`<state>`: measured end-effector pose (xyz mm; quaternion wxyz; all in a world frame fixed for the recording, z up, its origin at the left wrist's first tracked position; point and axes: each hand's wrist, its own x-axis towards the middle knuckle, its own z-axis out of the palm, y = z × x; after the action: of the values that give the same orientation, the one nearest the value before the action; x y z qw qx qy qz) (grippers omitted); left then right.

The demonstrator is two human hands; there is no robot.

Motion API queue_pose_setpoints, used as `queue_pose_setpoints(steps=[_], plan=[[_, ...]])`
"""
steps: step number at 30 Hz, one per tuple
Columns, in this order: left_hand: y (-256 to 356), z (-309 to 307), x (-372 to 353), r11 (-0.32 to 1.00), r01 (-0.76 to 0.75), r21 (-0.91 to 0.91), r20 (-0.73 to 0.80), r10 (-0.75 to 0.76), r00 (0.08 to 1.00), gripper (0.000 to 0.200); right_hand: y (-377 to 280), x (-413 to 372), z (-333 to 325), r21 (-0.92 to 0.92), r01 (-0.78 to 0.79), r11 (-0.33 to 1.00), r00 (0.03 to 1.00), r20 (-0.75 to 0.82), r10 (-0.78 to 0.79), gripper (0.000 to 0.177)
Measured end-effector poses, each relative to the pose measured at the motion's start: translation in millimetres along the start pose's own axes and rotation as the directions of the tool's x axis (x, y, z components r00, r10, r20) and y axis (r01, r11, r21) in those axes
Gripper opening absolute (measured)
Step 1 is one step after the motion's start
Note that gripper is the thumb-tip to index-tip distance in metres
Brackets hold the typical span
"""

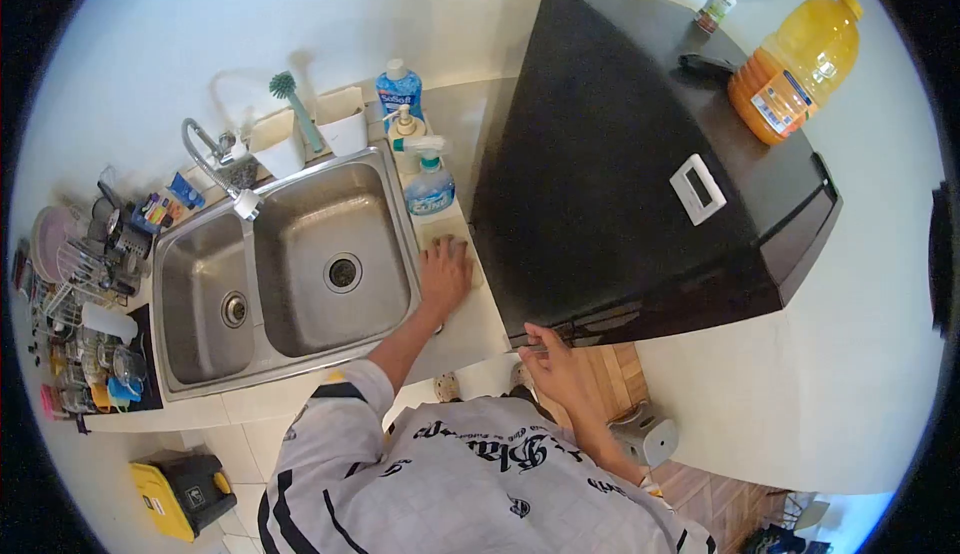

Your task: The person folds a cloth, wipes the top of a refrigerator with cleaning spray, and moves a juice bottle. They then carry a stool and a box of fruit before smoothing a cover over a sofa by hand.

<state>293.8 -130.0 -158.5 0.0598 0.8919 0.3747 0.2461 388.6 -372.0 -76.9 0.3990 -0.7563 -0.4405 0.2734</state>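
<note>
On the tabletop (455, 334) beside the double-bowl sink (300, 279), the left hand (446, 272), its grip impossible to tell, should press evenly, clear of the nearby spray bottle (431, 194), while the right hand (545, 352), fingers loosely parted, hovers by the black refrigerator (590, 174).

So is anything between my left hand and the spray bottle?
Nothing upright that I can see: just counter and a pale flat patch, too unclear to name, between the left hand and the spray bottle.

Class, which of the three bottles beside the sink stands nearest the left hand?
The clear bottle of blue liquid. It stands just beyond the left hand; the cream pump bottle and the white-capped blue bottle stand farther back, nearer the wall.
</note>
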Motion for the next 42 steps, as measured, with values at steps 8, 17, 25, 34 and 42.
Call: queue_pose_setpoints(steps=[8,17,25,34,42], plan=[[25,29,-25,0.996,0.069,0.050,0.072,-0.073,0.995,0.056,-15,4,-2,0.030,0.087,0.996,0.992,0.089,-0.089,0.048],[56,3,-20,0.976,0.120,0.180,0.288,-0.169,0.942,0.063,-126,-38,-192,0.361,0.528,0.768,0.584,0.502,-0.638,0.054],[116,-26,-22,0.951,0.243,-0.193,0.152,-0.215,0.965,0.046,-187,15,-389,-0.034,0.629,0.776,0.617,-0.585,-0.526,0.065],[178,-184,85,0.864,-0.024,-0.503,-0.347,-0.176,0.921,0.031,-188,195,-455,-0.272,0.655,0.705,0.586,-0.406,-0.701,0.128],[273,-276,154,0.901,-0.242,-0.361,-0.350,0.110,0.930,0.031,-175,203,-532,0.427,0.434,0.793,0.892,-0.330,-0.310,0.067]])
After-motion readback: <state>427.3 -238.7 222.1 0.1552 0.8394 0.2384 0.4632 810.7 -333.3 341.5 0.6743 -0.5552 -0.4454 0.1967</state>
